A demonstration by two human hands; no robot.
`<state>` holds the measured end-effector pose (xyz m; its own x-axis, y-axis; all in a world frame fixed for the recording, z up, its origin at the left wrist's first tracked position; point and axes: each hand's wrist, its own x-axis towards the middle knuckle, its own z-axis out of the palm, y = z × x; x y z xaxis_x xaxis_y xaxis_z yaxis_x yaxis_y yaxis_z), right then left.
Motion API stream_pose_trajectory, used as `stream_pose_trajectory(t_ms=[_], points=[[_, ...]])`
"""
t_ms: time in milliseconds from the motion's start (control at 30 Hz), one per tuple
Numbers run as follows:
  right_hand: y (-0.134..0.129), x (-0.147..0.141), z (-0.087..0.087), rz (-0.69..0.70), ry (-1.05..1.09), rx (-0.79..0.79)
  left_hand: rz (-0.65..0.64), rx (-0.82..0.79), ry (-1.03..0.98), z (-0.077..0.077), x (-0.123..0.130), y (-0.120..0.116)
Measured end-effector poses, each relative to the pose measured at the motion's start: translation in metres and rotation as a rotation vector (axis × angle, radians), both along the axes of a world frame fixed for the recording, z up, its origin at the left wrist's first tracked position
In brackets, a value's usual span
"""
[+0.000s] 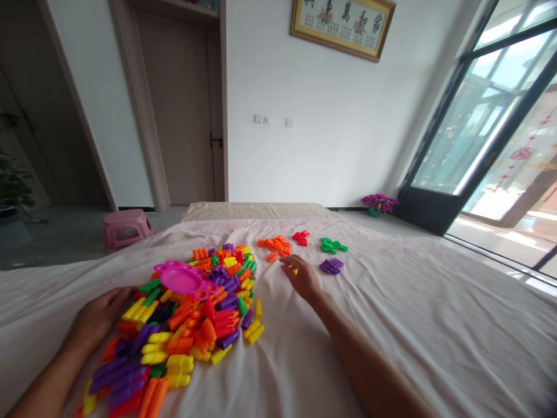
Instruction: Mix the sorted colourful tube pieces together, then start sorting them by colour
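A big mixed heap of plastic building pieces [187, 331] in orange, yellow, purple, green and red lies on the cloth, with a pink bear-shaped plate [180, 277] on top. My left hand [98, 313] rests at the heap's left edge, fingers stretched out beside the green and yellow pieces. Out to the right of the heap, my right hand [300, 276] has its fingers curled round a yellow building piece [295, 271], of which only a bit shows. Just beyond that hand lies a small orange group [276, 247]. Red pieces [300, 238], green pieces [333, 245] and purple pieces [331, 266] form separate groups nearby.
The pale patterned cloth [413, 313] is wrinkled. A few yellow pieces [253, 332] lie loose at the heap's right edge. Beyond are a pink stool [127, 229], a flowerpot [378, 204], a door [178, 110] and a framed picture [342, 26].
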<state>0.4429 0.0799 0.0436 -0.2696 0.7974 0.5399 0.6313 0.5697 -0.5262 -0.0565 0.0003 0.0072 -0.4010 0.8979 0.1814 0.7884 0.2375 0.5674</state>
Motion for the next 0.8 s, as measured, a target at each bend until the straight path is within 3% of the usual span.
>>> stream_pose_trajectory(t_ms=[133, 300, 433, 600, 800], points=[[-0.021, -0.045, -0.005, 0.289, -0.051, 0.032, -0.012, -0.020, -0.162, 0.001, 0.001, -0.001], [-0.031, -0.070, -0.005, 0.376, -0.226, 0.072, -0.014, -0.025, -0.113, 0.000, 0.001, 0.001], [-0.029, -0.073, -0.009, 0.340, -0.200, 0.069, -0.013, -0.044, -0.094, -0.001, -0.001, 0.002], [-0.024, -0.070, -0.016, 0.275, -0.013, 0.047, -0.007, -0.065, -0.100, -0.012, -0.011, 0.007], [0.002, -0.025, -0.002, -0.135, 0.165, 0.064, -0.011, -0.073, -0.132, -0.018, -0.017, 0.009]])
